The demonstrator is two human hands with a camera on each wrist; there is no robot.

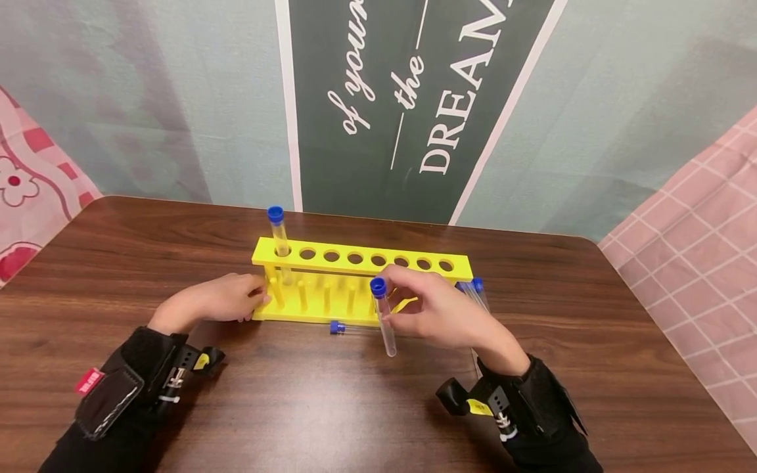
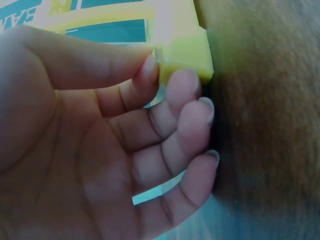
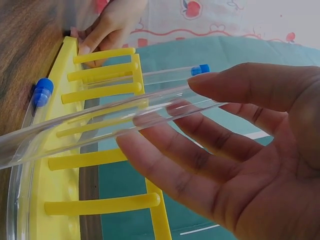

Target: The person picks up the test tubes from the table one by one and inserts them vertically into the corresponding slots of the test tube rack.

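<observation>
A yellow test tube rack stands on the table, with a blue-capped test tube upright in its leftmost hole. My left hand holds the left end of the rack's base; in the left wrist view, thumb and forefinger pinch the yellow end. In front of the rack, my right hand pinches another clear test tube, its blue cap up and its lower end tilted slightly right. The right wrist view shows this held tube between thumb and fingertips, across the rack's pegs.
Along the rack's front edge lies a capped test tube, partly behind the held one. More blue-capped tubes lie at the rack's right end, partly covered by my right hand. A printed cloth hangs behind the brown table.
</observation>
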